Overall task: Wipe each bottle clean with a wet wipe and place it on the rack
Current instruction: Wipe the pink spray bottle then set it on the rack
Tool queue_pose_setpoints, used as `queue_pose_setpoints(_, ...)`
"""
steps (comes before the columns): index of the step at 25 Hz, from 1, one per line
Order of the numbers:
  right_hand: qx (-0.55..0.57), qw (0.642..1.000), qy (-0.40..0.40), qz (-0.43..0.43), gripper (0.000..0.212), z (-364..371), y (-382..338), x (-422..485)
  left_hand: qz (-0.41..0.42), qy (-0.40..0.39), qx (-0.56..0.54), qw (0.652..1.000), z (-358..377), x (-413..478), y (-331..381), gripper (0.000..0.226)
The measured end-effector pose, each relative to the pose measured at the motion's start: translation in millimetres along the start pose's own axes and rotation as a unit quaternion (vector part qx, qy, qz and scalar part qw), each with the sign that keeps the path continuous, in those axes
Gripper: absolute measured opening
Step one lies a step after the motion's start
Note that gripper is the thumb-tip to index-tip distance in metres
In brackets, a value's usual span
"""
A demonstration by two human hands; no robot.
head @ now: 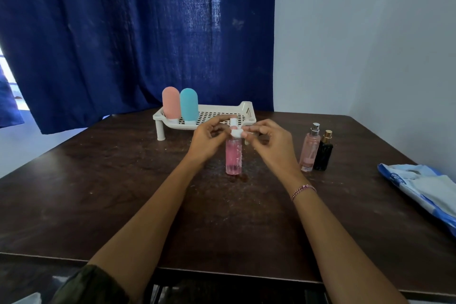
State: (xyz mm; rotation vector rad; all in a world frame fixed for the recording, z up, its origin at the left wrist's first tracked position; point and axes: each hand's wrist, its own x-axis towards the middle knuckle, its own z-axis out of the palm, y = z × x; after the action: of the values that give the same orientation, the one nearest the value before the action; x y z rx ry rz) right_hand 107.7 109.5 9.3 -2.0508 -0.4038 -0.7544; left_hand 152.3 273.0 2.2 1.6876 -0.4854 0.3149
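On table (98, 192), left hand (209, 136) grips pink bottle (233, 158) top; right hand (269, 138) pinches wipe (236, 133); pouch (419, 187) print blurred.

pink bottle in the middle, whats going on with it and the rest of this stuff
A person is cleaning the pink bottle, which stands upright on the table. The left hand holds its top while the right hand pinches a small white wipe against the neck. A salmon bottle and a teal bottle already stand on the rack. A pale pink spray bottle and a black bottle wait to the right.
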Motion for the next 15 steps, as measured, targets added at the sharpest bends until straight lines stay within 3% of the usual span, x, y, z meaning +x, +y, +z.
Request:
queue_pose_setpoints(8,-0.095,0.993,-0.012,-0.071,0.024,10,-1,-3,-0.009,0.003,-0.056,0.998,1,-2,2,0.027)
queue_pose_setpoints(15,-0.171,0.976,-0.075,-0.114,0.024,3,-8,-2,-0.022,0.004,-0.065,0.998,1,-2,2,0.029)
